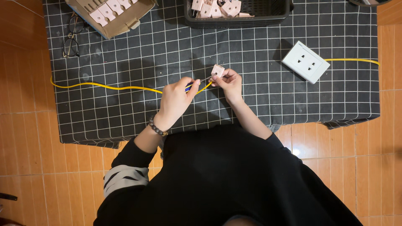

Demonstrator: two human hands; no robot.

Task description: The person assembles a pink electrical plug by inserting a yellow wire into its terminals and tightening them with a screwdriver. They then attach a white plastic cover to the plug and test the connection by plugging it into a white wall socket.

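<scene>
Pinching a small pink plug [217, 70] just above the yellow cable [104, 87], the right hand [228, 83] should hold it steady while the left hand [176, 100] grips what seems a blue-handled screwdriver [189, 86], tip square on the plug.

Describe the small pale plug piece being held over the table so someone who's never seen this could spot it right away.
Start at the black grid-patterned cloth on the low table, then follow the yellow cable to where both hands meet at the middle. The small pinkish-white plug sits pinched in the right hand. Unlike similar pieces in the black basket and cardboard box, it is alone and held.
</scene>
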